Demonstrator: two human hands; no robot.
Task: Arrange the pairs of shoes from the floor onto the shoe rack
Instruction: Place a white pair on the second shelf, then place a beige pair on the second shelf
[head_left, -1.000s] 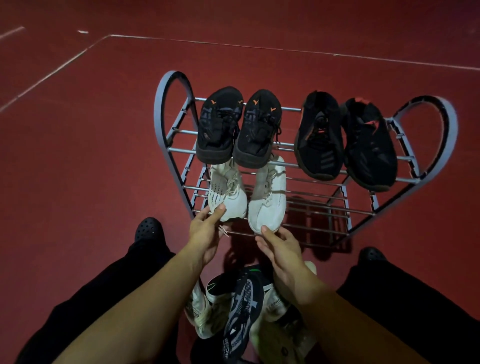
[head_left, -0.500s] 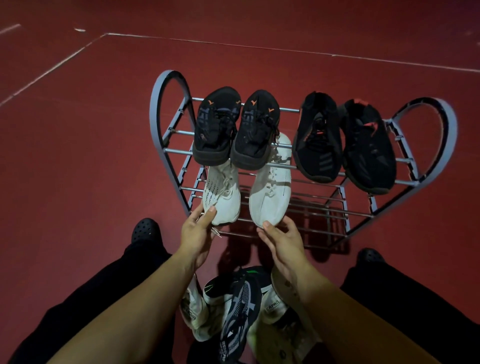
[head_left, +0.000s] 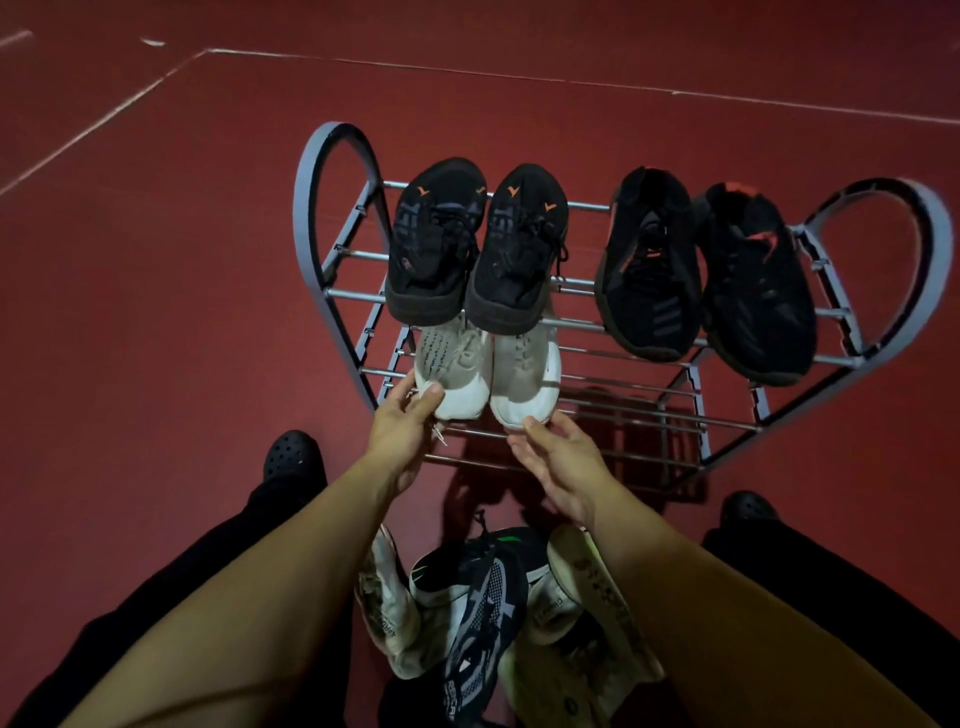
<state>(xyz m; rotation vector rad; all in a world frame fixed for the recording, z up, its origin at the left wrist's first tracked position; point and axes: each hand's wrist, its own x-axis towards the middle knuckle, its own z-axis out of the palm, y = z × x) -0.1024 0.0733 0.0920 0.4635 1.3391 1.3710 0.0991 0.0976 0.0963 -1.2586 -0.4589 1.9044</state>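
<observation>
A grey metal shoe rack (head_left: 332, 156) with heart-shaped ends stands on the red floor. Its top shelf holds one black pair with orange marks (head_left: 436, 244) on the left and another black pair (head_left: 649, 270) on the right. A white pair lies on the lower shelf, toes toward me, heels tucked under the left black pair. My left hand (head_left: 402, 428) pinches the toe of the left white shoe (head_left: 457, 364). My right hand (head_left: 563, 462) is spread, one fingertip touching the toe of the right white shoe (head_left: 524, 369).
A pile of loose shoes (head_left: 483, 613), white ones and a black-and-grey sneaker with a green tab, lies on the floor between my knees. My feet in black clogs (head_left: 291, 457) (head_left: 748, 506) flank it. White lines (head_left: 104, 119) cross the red floor.
Both white shoes have slid farther back on the lower shelf, under the left black pair. My hands followed their toes forward.
</observation>
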